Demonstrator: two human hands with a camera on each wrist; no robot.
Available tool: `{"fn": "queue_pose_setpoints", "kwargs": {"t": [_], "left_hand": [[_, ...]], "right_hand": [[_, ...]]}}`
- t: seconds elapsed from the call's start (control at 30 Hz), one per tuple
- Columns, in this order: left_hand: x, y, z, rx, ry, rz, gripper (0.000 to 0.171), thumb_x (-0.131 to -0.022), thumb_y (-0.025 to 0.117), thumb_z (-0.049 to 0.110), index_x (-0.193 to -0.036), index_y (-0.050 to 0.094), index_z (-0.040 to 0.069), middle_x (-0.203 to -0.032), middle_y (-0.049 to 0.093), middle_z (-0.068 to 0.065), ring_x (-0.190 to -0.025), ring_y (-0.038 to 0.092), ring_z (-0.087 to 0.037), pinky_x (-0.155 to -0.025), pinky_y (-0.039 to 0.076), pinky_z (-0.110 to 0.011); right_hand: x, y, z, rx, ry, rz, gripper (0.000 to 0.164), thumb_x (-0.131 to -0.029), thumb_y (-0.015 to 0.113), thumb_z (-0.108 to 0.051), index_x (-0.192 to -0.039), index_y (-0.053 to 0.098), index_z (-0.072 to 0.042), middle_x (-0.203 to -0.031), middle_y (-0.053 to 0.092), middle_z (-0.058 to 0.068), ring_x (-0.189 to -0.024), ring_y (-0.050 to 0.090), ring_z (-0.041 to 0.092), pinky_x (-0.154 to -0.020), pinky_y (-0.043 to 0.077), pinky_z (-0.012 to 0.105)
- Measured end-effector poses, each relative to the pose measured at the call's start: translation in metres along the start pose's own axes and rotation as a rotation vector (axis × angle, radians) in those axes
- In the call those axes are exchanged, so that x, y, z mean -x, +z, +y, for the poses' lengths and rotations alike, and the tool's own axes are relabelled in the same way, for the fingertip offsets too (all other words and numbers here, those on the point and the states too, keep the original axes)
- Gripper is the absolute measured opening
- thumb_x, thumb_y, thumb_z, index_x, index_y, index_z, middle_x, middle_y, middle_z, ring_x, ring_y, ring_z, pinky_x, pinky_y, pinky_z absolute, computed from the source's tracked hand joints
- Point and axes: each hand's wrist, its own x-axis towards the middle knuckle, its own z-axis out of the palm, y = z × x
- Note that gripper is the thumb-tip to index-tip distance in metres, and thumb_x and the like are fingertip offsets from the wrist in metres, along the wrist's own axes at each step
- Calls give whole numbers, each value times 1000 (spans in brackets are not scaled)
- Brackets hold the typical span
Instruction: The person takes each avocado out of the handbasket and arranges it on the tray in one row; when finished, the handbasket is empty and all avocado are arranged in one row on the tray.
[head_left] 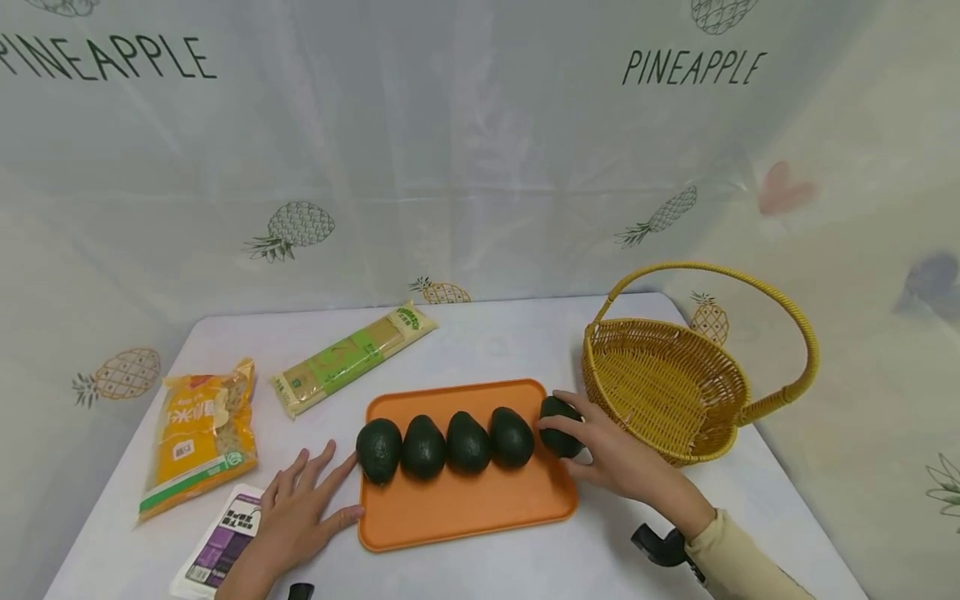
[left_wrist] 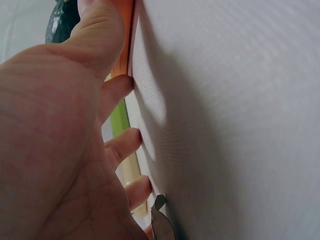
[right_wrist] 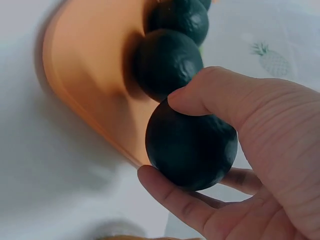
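Note:
In the head view my right hand (head_left: 611, 446) grips a dark green avocado (head_left: 561, 427) at the right edge of an orange tray (head_left: 465, 517). The right wrist view shows this avocado (right_wrist: 192, 145) between thumb and fingers, with part of the tray (right_wrist: 95, 75) behind it. Several more avocados (head_left: 468, 443) stand in a row across the tray. My left hand (head_left: 296, 512) lies at the tray's left edge, fingers spread and holding nothing. In the left wrist view its fingertips (left_wrist: 125, 87) rest on the white tabletop.
A yellow wicker basket (head_left: 592, 367) with a tall handle stands right of the tray. Behind the tray lies a long green noodle-like packet (head_left: 352, 358). An orange-yellow bag (head_left: 202, 437) is at the left, with a purple-and-white pack (head_left: 225, 546) partly under my left hand.

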Motion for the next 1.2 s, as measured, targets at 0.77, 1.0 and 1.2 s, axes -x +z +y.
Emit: {"fn": "queue_pose_setpoints", "kwargs": {"t": [0.77,1.0,1.2], "left_hand": [[4,5,-5,7,12,46,85,-90,74,67,-160,52,25,-174,32,-24,-157,12,-60,-118,7,-86],[5,0,-3,2,-9,27,85,-92,73,65,-162,48,25,-175,28,-24,-158,10,-60,-119,5,-86],[5,0,-5,7,-1,47,83,-92,73,64,-161,50,25,-174,29,-24,-158,10,-59,-119,5,-86]], "right_hand": [[-5,23,4,-69,3,25,57,-92,83,-11,-145,65,-21,-164,43,25,-137,59,36,-95,63,41],[-10,27,4,-87,10,55,76,-92,84,-13,-160,50,-16,-167,41,21,-144,56,35,-101,62,43],[-13,33,5,-80,2,90,73,-94,82,-17,-159,50,-15,-167,42,20,-148,52,39,-106,59,55]]}}
